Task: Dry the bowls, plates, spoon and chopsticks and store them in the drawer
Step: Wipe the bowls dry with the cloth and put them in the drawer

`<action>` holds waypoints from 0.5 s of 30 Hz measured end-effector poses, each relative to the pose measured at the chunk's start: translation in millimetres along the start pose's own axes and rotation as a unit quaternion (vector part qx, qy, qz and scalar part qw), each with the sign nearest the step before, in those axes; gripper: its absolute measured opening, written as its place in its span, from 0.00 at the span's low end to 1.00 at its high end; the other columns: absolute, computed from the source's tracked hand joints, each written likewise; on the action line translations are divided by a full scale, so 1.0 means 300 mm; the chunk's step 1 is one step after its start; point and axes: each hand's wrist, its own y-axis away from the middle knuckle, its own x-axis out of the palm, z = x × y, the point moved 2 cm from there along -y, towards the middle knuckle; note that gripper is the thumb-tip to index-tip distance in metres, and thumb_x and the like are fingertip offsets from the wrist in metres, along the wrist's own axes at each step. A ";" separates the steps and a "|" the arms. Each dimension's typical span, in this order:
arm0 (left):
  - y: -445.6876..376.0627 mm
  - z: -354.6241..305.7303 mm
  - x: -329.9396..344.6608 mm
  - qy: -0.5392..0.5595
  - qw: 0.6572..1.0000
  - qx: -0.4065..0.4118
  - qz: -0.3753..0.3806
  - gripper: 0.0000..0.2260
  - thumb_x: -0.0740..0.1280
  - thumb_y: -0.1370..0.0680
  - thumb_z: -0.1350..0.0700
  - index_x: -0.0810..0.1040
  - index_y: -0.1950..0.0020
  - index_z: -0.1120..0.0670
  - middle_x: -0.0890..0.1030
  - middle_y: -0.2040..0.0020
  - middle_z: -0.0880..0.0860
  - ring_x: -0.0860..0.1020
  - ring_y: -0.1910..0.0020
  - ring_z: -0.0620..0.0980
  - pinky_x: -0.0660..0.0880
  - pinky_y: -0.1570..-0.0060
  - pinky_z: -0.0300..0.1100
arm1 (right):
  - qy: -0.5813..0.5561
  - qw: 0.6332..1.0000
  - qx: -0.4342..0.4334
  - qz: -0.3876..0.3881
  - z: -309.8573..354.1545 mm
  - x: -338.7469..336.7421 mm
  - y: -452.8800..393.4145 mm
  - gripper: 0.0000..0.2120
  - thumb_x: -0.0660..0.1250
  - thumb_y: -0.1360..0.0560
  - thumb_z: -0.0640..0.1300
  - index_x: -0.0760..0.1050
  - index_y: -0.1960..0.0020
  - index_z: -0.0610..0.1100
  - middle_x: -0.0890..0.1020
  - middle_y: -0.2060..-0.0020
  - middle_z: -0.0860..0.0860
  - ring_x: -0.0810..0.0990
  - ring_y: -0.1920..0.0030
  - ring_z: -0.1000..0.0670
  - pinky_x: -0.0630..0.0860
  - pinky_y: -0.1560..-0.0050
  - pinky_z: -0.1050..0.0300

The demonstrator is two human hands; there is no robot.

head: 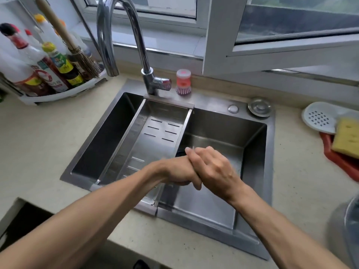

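My two hands meet over the steel sink (223, 131). My right hand (215, 167) lies on top of my left hand (172, 170), its fingers over the left hand's far side and its thumb wrapped beneath. The right hand covers the left hand's fingers, so I cannot tell how they lie. No bowl, plate, spoon or chopsticks can be made out in view. A faint blur at my right fingertips is too unclear to name.
A slotted steel drain tray (155, 117) spans the sink under the tall faucet (136, 35). A pink dish brush (183, 81) stands behind it. Bottles (38, 74) crowd the left corner. At right lie a white strainer dish (318, 117), a yellow sponge (347, 140) and a red tray (338, 160).
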 end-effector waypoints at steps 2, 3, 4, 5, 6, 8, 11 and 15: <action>-0.017 -0.011 0.021 -0.069 0.996 0.008 -0.059 0.17 0.69 0.32 0.69 0.65 0.72 0.53 0.65 0.76 0.46 0.62 0.76 0.45 0.58 0.76 0.37 | 0.027 0.999 0.007 0.016 -0.028 0.001 -0.016 0.10 0.64 0.32 0.29 0.78 0.52 0.37 0.75 0.68 0.45 0.73 0.73 0.45 0.67 0.76 0.54; -0.030 -0.020 0.030 -0.130 0.986 0.016 -0.100 0.13 0.70 0.31 0.66 0.68 0.70 0.55 0.67 0.74 0.46 0.66 0.74 0.46 0.62 0.75 0.38 | 0.037 0.999 0.019 0.031 -0.048 0.003 -0.025 0.08 0.62 0.35 0.30 0.77 0.60 0.39 0.72 0.73 0.47 0.71 0.78 0.45 0.61 0.79 0.57; -0.045 -0.019 0.034 -0.183 0.973 0.021 -0.137 0.08 0.70 0.30 0.63 0.73 0.66 0.57 0.71 0.71 0.48 0.70 0.70 0.49 0.67 0.72 0.39 | 0.035 0.997 0.035 0.059 -0.062 0.003 -0.039 0.07 0.61 0.37 0.31 0.73 0.66 0.41 0.70 0.76 0.48 0.69 0.81 0.45 0.58 0.80 0.60; -0.047 -0.023 0.037 -0.234 0.956 0.018 -0.175 0.04 0.69 0.29 0.60 0.75 0.61 0.57 0.73 0.67 0.49 0.73 0.66 0.52 0.71 0.67 0.41 | 0.024 0.994 0.050 0.092 -0.072 0.012 -0.048 0.06 0.63 0.40 0.31 0.71 0.68 0.41 0.70 0.78 0.48 0.68 0.83 0.44 0.59 0.80 0.61; -0.050 -0.022 0.038 -0.273 0.940 0.008 -0.206 0.03 0.68 0.27 0.58 0.75 0.56 0.56 0.75 0.64 0.50 0.75 0.62 0.54 0.73 0.64 0.44 | 0.011 0.989 0.067 0.133 -0.076 0.015 -0.060 0.09 0.67 0.43 0.30 0.69 0.69 0.41 0.71 0.79 0.48 0.68 0.84 0.43 0.61 0.81 0.61; -0.051 -0.026 0.031 -0.329 0.907 0.011 -0.261 0.05 0.65 0.25 0.55 0.76 0.51 0.54 0.80 0.57 0.53 0.78 0.56 0.58 0.71 0.61 0.45 | 0.008 0.968 0.106 0.227 -0.075 0.016 -0.081 0.15 0.73 0.46 0.29 0.70 0.67 0.41 0.74 0.78 0.47 0.72 0.82 0.41 0.66 0.81 0.57; -0.057 -0.031 0.010 -0.405 0.868 0.032 -0.285 0.04 0.63 0.23 0.54 0.76 0.53 0.53 0.82 0.54 0.55 0.79 0.55 0.58 0.68 0.60 0.45 | 0.014 0.922 0.183 0.341 -0.079 0.017 -0.094 0.11 0.67 0.30 0.33 0.67 0.54 0.44 0.78 0.63 0.46 0.79 0.62 0.40 0.69 0.65 0.52; -0.075 -0.025 -0.007 -0.479 0.835 0.052 -0.267 0.05 0.63 0.24 0.57 0.71 0.59 0.52 0.74 0.64 0.52 0.76 0.62 0.55 0.67 0.62 0.44 | -0.067 0.867 0.307 0.387 -0.077 0.023 -0.101 0.08 0.64 0.30 0.32 0.71 0.57 0.44 0.77 0.62 0.48 0.77 0.62 0.44 0.73 0.63 0.51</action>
